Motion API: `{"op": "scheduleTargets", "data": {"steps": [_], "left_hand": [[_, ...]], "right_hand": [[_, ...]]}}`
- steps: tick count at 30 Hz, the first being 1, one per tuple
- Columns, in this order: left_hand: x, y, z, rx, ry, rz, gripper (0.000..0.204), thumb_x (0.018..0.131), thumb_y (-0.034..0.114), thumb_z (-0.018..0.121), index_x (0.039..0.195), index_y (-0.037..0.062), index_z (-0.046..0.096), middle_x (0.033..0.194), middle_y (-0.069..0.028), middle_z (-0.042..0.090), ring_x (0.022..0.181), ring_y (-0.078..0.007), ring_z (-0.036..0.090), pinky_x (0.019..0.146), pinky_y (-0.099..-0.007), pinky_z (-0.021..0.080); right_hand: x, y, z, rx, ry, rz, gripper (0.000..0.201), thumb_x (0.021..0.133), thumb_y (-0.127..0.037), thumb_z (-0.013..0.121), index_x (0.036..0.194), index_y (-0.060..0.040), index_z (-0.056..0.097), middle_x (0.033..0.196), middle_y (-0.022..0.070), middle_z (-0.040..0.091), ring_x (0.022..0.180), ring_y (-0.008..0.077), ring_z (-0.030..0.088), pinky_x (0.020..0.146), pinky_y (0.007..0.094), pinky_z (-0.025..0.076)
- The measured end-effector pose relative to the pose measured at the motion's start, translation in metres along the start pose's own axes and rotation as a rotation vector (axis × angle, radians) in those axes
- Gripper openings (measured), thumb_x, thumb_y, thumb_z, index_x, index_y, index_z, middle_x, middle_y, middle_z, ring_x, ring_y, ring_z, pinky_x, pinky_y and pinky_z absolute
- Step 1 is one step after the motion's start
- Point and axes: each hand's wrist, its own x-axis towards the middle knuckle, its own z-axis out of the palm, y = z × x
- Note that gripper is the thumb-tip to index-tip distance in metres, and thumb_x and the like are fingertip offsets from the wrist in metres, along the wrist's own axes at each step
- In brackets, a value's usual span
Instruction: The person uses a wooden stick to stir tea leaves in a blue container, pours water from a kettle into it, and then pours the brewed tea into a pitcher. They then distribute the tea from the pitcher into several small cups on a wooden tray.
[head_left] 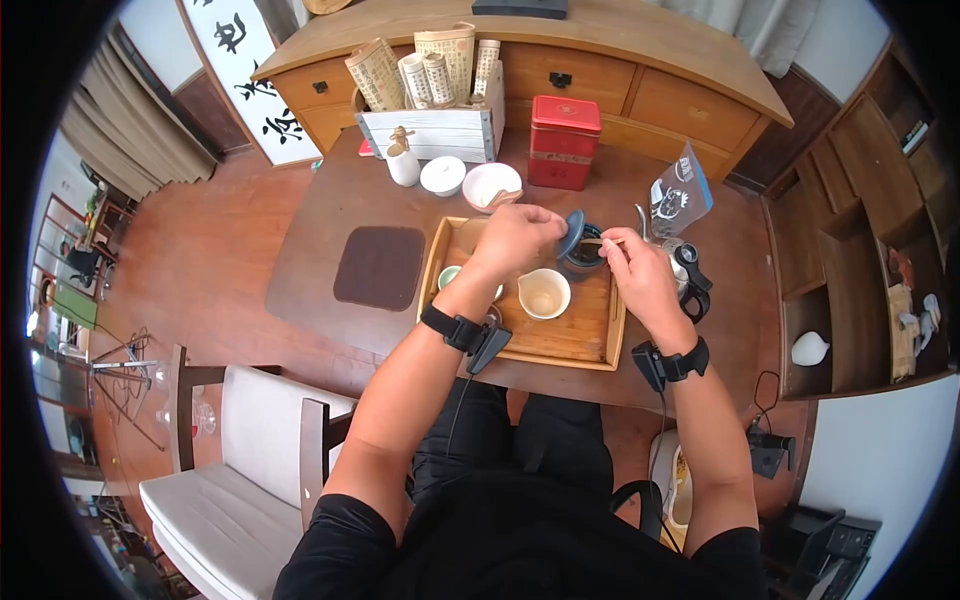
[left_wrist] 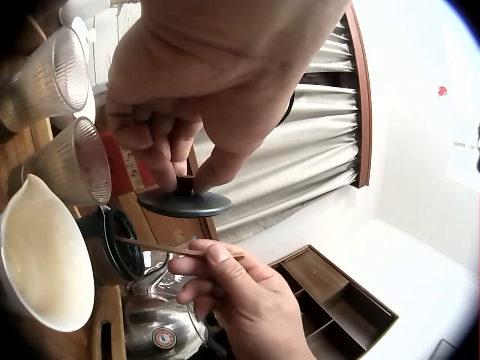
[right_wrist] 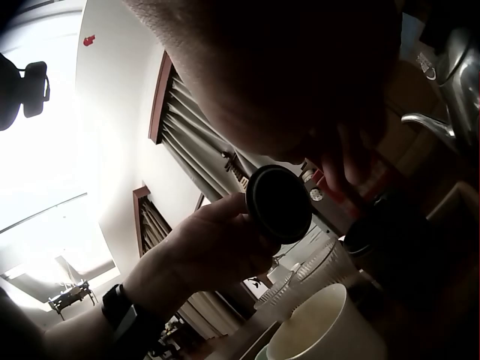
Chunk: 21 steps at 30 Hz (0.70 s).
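Observation:
Between the fingertips of my left hand [head_left: 512,240], the knob of a dark blue lid [left_wrist: 184,204] is pinched, and the lid is held above and beside a dark teapot-like jar [left_wrist: 111,247]. My right hand [head_left: 642,278] pinches a thin wooden stick [left_wrist: 161,246]. Its far end reaches into the mouth of the dark jar, where dark contents show in the head view. A cream pitcher [head_left: 545,296] with a spout stands in front of the jar. All of this is on a bamboo tray [head_left: 575,350]. Two ribbed glasses [left_wrist: 90,161] stand near the pitcher.
A steel kettle [left_wrist: 157,322] with a black handle stands right of the tray. Behind are a red tin [head_left: 563,145], a clear bag [head_left: 680,195], white bowls [head_left: 443,175], a white vase [head_left: 402,165] and a white crate [head_left: 430,137] of rolled papers. A dark mat [head_left: 378,268] lies left.

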Motion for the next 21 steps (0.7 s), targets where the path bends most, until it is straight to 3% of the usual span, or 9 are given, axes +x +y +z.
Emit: {"op": "scheduleTargets", "data": {"steps": [2,9,21], "left_hand": [[-0.001,0.001,0.001,0.004,-0.003,0.020,0.030,0.093,0.024,0.081,0.109,-0.0015,0.082,0.094,-0.0101,0.081,0.087,-0.0152,0.073,0.083,-0.0324,0.057],[-0.007,0.004,0.009,-0.003,0.002,-0.004,0.030,0.093,0.023,0.080,0.109,-0.0017,0.082,0.095,-0.0102,0.081,0.088,-0.0151,0.073,0.083,-0.0325,0.057],[-0.009,0.008,0.007,0.006,0.008,-0.021,0.029,0.094,0.023,0.080,0.109,-0.0018,0.082,0.095,-0.0090,0.080,0.087,-0.0146,0.072,0.082,-0.0320,0.057]], "right_hand": [[-0.002,0.005,0.002,-0.065,-0.023,-0.043,0.024,0.106,-0.025,0.065,0.114,-0.0023,0.071,0.094,0.0217,0.077,0.086,0.0412,0.074,0.075,0.0482,0.058],[-0.006,-0.001,-0.017,-0.120,-0.086,-0.038,0.022,0.105,-0.022,0.064,0.111,-0.0021,0.071,0.092,0.0219,0.076,0.082,0.0422,0.073,0.074,0.0483,0.057],[-0.020,-0.014,-0.020,-0.005,0.161,-0.033,0.016,0.106,-0.016,0.066,0.112,-0.0027,0.073,0.090,0.0142,0.081,0.082,0.0266,0.080,0.072,0.0364,0.060]]}}
